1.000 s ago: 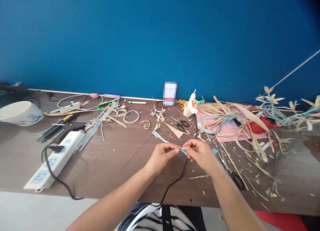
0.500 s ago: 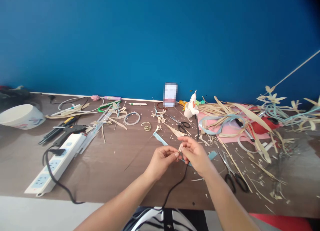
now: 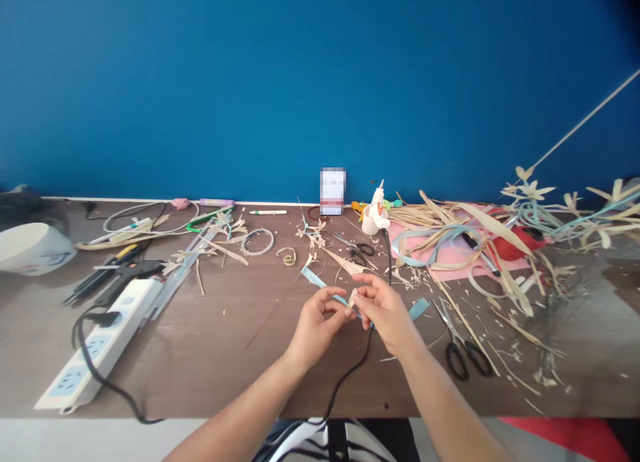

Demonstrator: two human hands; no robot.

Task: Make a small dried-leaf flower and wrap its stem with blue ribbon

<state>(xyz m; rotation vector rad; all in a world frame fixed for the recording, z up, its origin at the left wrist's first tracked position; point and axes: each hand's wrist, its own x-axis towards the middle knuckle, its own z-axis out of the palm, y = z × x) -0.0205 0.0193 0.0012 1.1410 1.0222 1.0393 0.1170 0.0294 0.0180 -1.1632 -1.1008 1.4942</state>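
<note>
1. Left hand (image 3: 320, 323): is pinching the lower end of a small pale piece (image 3: 352, 298) between thumb and fingertip.
2. Right hand (image 3: 384, 310): is pinching the upper end of the same piece, other fingers curling loosely.
3. The piece itself: is being held above the table (image 3: 210, 369), between both hands; fingers are hiding its full shape.
4. Finished-looking stock: pale flowers (image 3: 534, 191) are spreading on blue stems (image 3: 535, 215) at far right; one sprig (image 3: 314, 233) is lying beyond the hands.
5. Raw stock: pale strips (image 3: 423, 217) are lying heaped by a pink sheet (image 3: 455, 273); a blue strip (image 3: 314, 277) is lying just beyond the left hand.
6. Tools, untouched: scissors (image 3: 454, 333) are lying beside the right forearm; a glue gun (image 3: 379, 203) is resting in a white cup (image 3: 371, 223).
7. Progress, as I am judging: several flowers are looking complete, the held piece is looking unfinished, and many strips are awaiting use.
</note>
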